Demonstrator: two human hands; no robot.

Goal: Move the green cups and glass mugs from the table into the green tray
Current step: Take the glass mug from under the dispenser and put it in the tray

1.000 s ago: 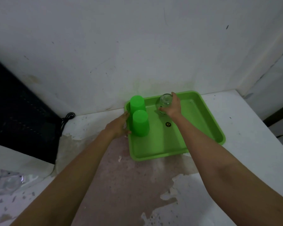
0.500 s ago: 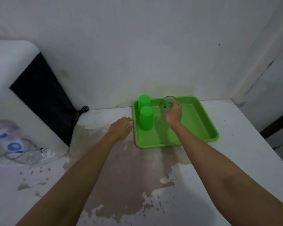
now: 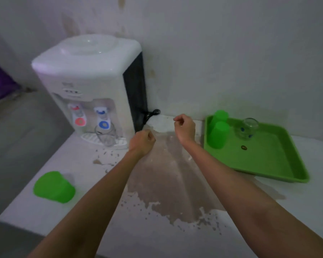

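Note:
The green tray point(image 3: 280, 170) lies on the table at the right. Inside it, along its left side, two green cups stand upside down: one at the back corner point(image 3: 220, 114), one in front of it point(image 3: 217, 135). A glass mug point(image 3: 247, 128) stands near the tray's back edge. Another green cup point(image 3: 53, 187) stands upside down near the table's front left. A second glass mug point(image 3: 104, 135) stands on the dispenser's drip tray. My left hand point(image 3: 142, 140) and my right hand point(image 3: 185, 127) hover above the table's middle, fingers curled, holding nothing.
A white water dispenser point(image 3: 90, 81) with red and blue taps stands at the back left, its black cord point(image 3: 151, 114) by the wall. The table point(image 3: 157, 183) has a worn brown patch. The table's left edge drops to the floor.
My right hand has let go of the glass mug in the tray and drawn back left. My view has swung left, bringing in the dispenser, another mug and another cup.

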